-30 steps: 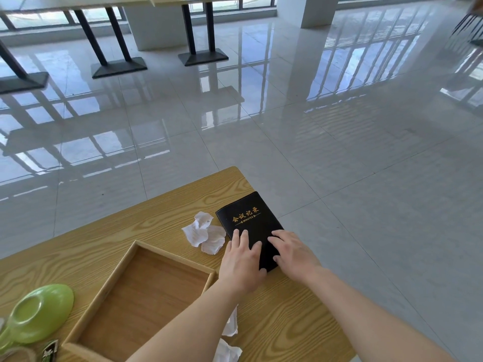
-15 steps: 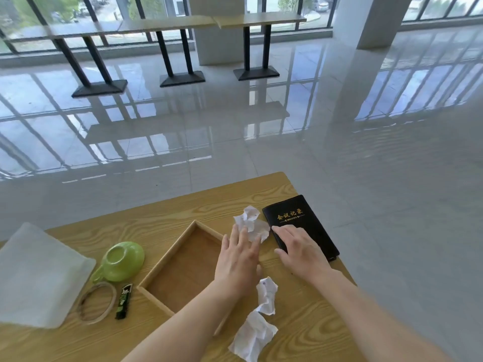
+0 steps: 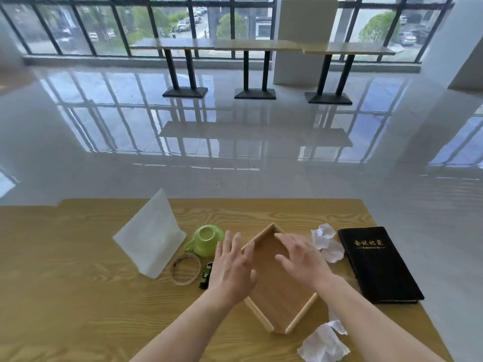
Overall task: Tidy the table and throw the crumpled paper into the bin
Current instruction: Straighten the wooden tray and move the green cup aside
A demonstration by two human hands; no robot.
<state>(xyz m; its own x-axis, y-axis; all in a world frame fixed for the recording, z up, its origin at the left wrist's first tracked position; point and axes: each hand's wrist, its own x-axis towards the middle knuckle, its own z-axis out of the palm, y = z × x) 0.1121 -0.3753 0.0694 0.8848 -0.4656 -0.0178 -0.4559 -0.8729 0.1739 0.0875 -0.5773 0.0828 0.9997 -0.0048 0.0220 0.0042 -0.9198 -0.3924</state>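
Head view: both hands hover spread and empty over the wooden tray point(image 3: 281, 291), the left hand point(image 3: 233, 271) at its left rim, the right hand point(image 3: 300, 261) above its floor. One crumpled paper point(image 3: 326, 242) lies just right of the tray, beside the black notebook point(image 3: 376, 265); another crumpled paper point(image 3: 322, 344) lies near the tray's front corner. A green cup point(image 3: 205, 240) stands left of the tray on the table point(image 3: 65, 283).

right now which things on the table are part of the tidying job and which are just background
Job:
crumpled paper by the notebook
crumpled paper at the near edge
wooden tray
black notebook
green cup
tape ring

Background:
far tables
windows
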